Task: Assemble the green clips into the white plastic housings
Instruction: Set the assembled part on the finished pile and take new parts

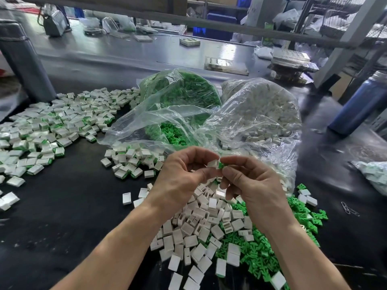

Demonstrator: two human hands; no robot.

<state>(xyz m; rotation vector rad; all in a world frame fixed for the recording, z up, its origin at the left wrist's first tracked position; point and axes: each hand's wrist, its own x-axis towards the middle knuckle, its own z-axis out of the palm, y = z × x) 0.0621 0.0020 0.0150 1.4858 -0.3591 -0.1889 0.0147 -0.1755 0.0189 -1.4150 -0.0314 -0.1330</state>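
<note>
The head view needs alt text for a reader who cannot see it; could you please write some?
Left hand pinches a white housing against a green clip pinched by the right hand, above a heap of loose housings and clips. Behind stand two open plastic bags; finished pieces lie at left.

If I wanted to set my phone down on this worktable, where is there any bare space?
The black table is bare left of the left forearm, between the finished pieces and the loose white housings. The grey surface behind the two bags is fairly open too. Under the hands it is crowded with housings and green clips.
</note>
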